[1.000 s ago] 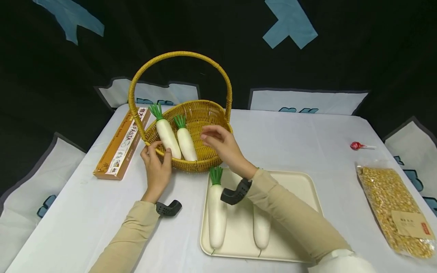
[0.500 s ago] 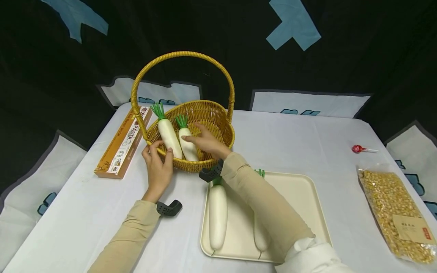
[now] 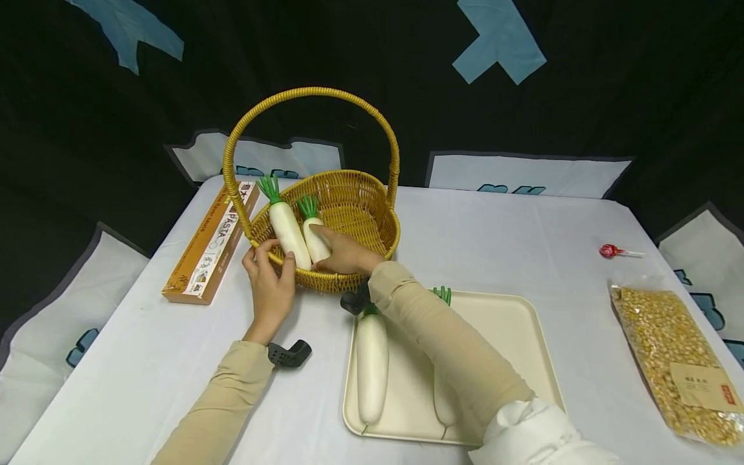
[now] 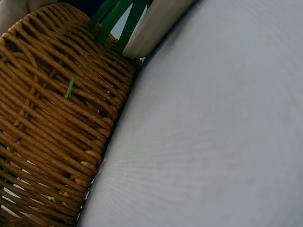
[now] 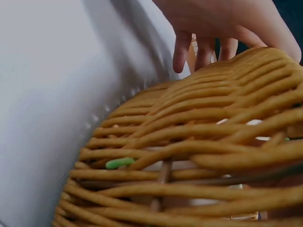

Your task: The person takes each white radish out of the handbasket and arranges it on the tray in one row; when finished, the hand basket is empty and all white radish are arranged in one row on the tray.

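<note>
In the head view a yellow wicker basket with a tall arched handle holds two white radishes with green tops. My left hand grips its front-left rim, thumb over the edge and fingers outside. The left radish leans against the rim beside that thumb. Inside the basket my right hand grips the smaller radish, covering part of its body. The right wrist view shows the basket weave and the left hand at the rim; the right hand's fingers are out of sight there.
A cream tray bears a long radish and another radish partly under the right sleeve. An orange pasta box lies left of the basket. Far right are a red lollipop and a bag of corn kernels.
My right hand has moved left and down from above the basket's right side onto the smaller radish and gripped it. My left hand stays on the rim.
</note>
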Motion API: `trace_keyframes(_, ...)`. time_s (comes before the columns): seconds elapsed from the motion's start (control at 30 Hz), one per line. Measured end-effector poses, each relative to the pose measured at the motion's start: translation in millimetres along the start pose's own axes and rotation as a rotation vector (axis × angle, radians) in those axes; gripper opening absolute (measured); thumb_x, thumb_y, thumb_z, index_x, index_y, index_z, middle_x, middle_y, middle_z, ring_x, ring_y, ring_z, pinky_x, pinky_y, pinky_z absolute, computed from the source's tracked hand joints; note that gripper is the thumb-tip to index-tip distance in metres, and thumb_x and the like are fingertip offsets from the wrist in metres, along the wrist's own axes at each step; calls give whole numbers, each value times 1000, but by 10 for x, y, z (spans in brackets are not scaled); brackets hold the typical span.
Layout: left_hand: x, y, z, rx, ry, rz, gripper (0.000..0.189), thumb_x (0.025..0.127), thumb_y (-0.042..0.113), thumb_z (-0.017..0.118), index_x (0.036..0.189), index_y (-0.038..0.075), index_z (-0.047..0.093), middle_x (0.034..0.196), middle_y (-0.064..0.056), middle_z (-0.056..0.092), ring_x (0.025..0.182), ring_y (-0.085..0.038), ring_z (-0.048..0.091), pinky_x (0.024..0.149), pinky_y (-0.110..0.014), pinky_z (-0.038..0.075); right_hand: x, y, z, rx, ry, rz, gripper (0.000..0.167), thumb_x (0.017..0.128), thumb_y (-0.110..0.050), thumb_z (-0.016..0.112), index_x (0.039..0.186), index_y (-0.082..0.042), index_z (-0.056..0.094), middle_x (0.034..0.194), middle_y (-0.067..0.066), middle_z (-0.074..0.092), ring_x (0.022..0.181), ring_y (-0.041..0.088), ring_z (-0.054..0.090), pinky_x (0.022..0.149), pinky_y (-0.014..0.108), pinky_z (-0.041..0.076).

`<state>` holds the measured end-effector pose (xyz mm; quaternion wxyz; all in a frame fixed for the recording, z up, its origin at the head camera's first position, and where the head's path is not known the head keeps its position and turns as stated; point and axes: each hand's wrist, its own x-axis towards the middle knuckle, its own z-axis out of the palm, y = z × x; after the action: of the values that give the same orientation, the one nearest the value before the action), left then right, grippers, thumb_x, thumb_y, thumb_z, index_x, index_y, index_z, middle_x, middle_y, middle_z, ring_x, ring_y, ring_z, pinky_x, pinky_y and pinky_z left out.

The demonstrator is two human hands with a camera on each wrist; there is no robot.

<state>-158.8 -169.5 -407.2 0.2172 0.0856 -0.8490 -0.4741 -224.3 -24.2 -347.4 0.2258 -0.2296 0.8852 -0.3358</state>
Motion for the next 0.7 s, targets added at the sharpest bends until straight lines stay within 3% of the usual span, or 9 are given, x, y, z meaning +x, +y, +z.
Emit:
trace_keyframes(0.17,1,-5,0,-1,2,-2,40,89,31,47,123,13,39,133,-23,20,117,-40,34,97,-52,29,-4,12,-1,23,-30,-8,68,84,-16,61,142,-27,26,144,12,35,117,24,46,94,36,41)
trace_keyframes(0.37,7,-9,-2,-3,0,16,39,89,30,47,123,12,39,132,-23,20,116,-39,34,97,-51,29,3,35,-4,190,-72,9,62,87,-6,53,141,-25,30,141,13,35,103,23,47,76,28,44)
trace_keyframes(0.7,4,-24,4,0,4,12,39,89,31,46,123,12,39,132,-23,20,114,-39,35,95,-52,30,3,50,2,337,1,-65,59,86,1,53,137,-20,35,133,17,39,99,23,46,69,25,42)
